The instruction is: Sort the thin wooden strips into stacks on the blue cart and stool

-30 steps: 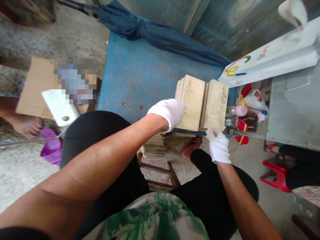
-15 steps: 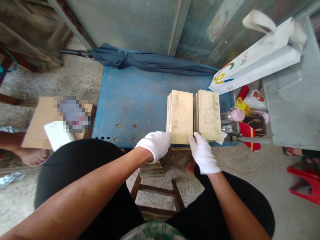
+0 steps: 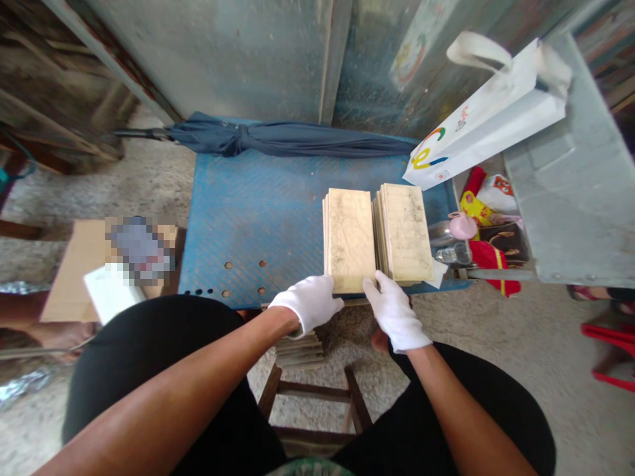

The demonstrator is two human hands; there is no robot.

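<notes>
Two stacks of thin pale rectangular boards stand side by side near the front edge of a blue bench [image 3: 248, 211]. My left hand [image 3: 310, 303], in a white glove, grips the near left corner of the left stack [image 3: 350, 238], with its thumb along the front. My right hand [image 3: 394, 311], gloved too, has its thumb and fingertips at that stack's near right corner. Beside it is the right stack [image 3: 407, 231], dark-smudged on top, a narrow gap between the two. Below the bench edge, another stack of boards [image 3: 299, 350] sits partly hidden under my left hand.
A folded dark umbrella [image 3: 297, 139] lies along the bench's back. On the right are a white paper bag [image 3: 486, 125], an open metal drawer [image 3: 496, 272] of small items and a red stool [image 3: 608, 340]. Cardboard [image 3: 69, 264] lies left; a wooden stool frame [image 3: 312, 391] stands between my knees.
The view has shifted slightly. The left stack sits a little nearer to me relative to the right one, with both my hands still at its near corners. Another person's limb at left has moved.
</notes>
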